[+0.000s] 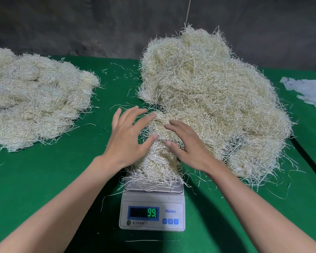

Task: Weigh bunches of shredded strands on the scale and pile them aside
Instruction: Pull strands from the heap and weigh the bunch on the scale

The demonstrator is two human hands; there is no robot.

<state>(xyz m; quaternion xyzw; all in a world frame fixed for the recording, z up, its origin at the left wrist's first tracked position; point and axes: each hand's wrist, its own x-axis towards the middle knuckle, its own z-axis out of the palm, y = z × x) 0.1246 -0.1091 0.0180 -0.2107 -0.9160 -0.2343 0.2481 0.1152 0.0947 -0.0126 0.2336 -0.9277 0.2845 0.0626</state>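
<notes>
Both your left hand (128, 137) and right hand (188, 147) have fingers spread wide, either side of the pale straw-coloured shredded-strand bunch (159, 167) on the grey digital scale (151, 214), lower centre. Brand's Meilen; the green readout shows 9.9.

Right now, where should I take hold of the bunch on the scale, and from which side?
Probably at its middle, left hand and right hand closing from the two sides. The bunch lies long, running away from you over the scale, its far end against the big heap.
</notes>
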